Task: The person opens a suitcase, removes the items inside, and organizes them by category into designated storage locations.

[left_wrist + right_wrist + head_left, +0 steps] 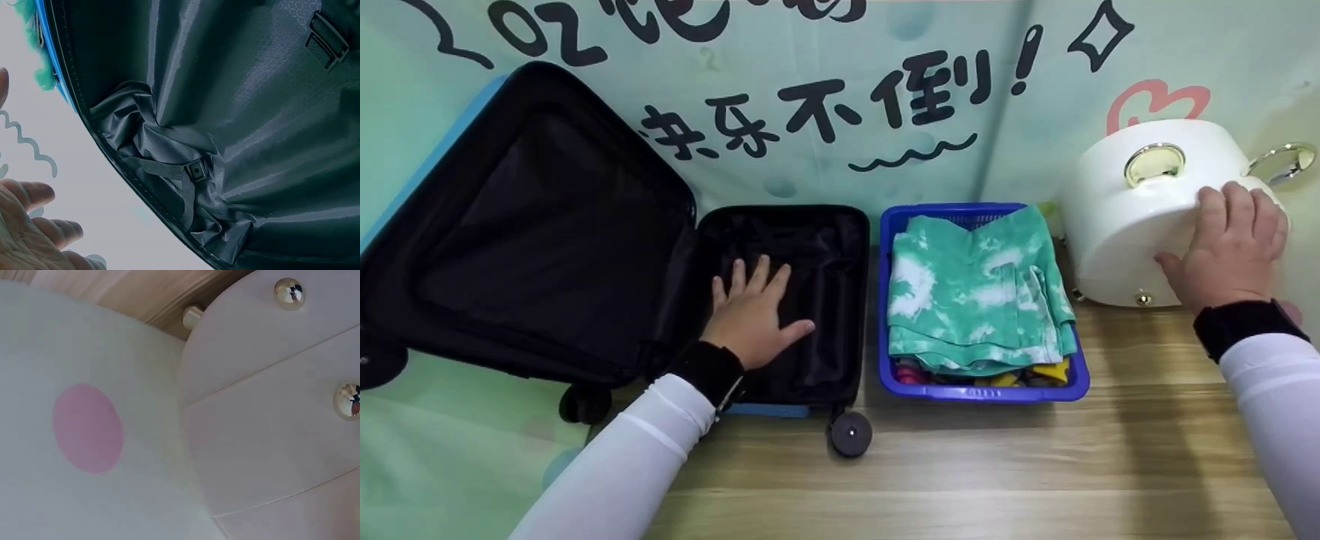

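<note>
My left hand [754,319] is spread with straight fingers above the suitcase's smaller black-lined half [829,300]; whether it touches the lining cannot be told. In the left wrist view, its fingertips [62,230] show at lower left, and a black strap with a buckle [194,170] lies against creased lining. My right hand [1234,247] lies over the right side of a white rounded box [1117,240] with gold handles, its fingers extended. In the right wrist view, the box front [270,433] has seams and round gold knobs [289,293]; that hand is out of sight there.
The suitcase's other half [540,247] stands opened out at left. Between suitcase and box is a blue basket [982,393] holding folded green-and-white tie-dyed cloth [975,292] over other coloured items. A pale green printed backdrop [795,180] rises behind the wooden surface [960,472].
</note>
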`<state>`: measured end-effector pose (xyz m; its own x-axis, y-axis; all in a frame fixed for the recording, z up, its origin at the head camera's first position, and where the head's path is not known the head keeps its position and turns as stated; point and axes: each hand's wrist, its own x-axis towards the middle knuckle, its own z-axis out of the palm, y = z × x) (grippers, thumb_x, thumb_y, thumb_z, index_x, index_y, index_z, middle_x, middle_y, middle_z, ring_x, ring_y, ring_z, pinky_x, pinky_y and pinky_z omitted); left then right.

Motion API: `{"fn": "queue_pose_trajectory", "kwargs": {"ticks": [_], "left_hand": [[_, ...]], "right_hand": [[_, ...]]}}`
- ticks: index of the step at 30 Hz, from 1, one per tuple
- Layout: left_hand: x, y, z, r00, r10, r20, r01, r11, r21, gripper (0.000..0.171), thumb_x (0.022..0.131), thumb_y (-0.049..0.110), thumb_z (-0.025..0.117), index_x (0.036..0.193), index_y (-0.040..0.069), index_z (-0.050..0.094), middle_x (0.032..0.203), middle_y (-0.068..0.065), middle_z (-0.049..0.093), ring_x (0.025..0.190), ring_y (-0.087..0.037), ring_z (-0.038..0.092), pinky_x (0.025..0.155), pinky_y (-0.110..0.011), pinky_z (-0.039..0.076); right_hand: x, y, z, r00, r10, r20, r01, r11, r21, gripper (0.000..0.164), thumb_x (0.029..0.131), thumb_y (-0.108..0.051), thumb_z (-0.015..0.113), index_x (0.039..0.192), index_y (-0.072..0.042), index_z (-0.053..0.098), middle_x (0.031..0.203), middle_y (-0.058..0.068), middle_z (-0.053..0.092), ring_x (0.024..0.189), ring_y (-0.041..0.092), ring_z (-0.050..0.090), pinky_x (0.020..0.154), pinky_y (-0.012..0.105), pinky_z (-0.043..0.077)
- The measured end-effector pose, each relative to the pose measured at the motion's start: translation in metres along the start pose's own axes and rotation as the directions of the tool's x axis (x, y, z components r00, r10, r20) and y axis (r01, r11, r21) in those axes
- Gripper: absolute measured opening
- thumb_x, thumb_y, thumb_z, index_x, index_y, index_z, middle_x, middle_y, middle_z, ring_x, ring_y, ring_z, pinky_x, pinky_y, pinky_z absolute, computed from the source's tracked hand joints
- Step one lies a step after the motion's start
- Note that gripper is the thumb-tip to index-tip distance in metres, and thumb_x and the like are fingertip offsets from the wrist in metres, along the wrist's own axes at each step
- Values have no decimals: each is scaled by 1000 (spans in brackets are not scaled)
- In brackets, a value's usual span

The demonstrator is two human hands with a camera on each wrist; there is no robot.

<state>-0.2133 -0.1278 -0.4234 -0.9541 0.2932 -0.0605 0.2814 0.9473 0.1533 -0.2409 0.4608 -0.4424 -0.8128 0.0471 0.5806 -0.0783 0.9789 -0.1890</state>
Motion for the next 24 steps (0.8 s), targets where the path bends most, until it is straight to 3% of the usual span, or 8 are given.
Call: {"fn": "queue_pose_trajectory", "kwargs": {"ticks": [8,14,19,24], "left_hand": [[0,0,1,1000,-7,3,7,1000,1,97,81,80,37,155,20,16,159,-14,4,141,-42,-7,106,-66,-1],[-1,3,4,1000,-7,11,7,1000,-4,97,81,80,36,155,21,15,159,-13,4,141,-42,-6,106,-65,-1],[1,7,2,1000,-3,1,3,1000,-11,98,81,81,37,155,20,16,158,-14,5,141,-43,-4,105,-66,-1],[8,19,-1,1000,-8,-19,8,1000,4,98,81,80,38,155,20,16,158,-14,6,141,-43,-4,105,-66,0]], "right_hand": [[1,0,1,999,35,8,-35,999,2,86,66,-17,87,132,-1,33,133,24,28,130,43,17,108,53,7],[-9,-8,-2,995,72,63,-73,997,6,97,71,-21,84,145,-3,23,150,22,15,137,41,7,109,55,-1],[-26,-43,-4,976,119,185,-137,987,85,99,83,-32,73,152,-4,9,158,15,-6,142,38,-7,107,57,-12],[-32,-98,-4,960,-23,281,-29,984,177,78,92,-35,61,148,2,23,158,19,3,142,40,-1,107,56,-12]]}}
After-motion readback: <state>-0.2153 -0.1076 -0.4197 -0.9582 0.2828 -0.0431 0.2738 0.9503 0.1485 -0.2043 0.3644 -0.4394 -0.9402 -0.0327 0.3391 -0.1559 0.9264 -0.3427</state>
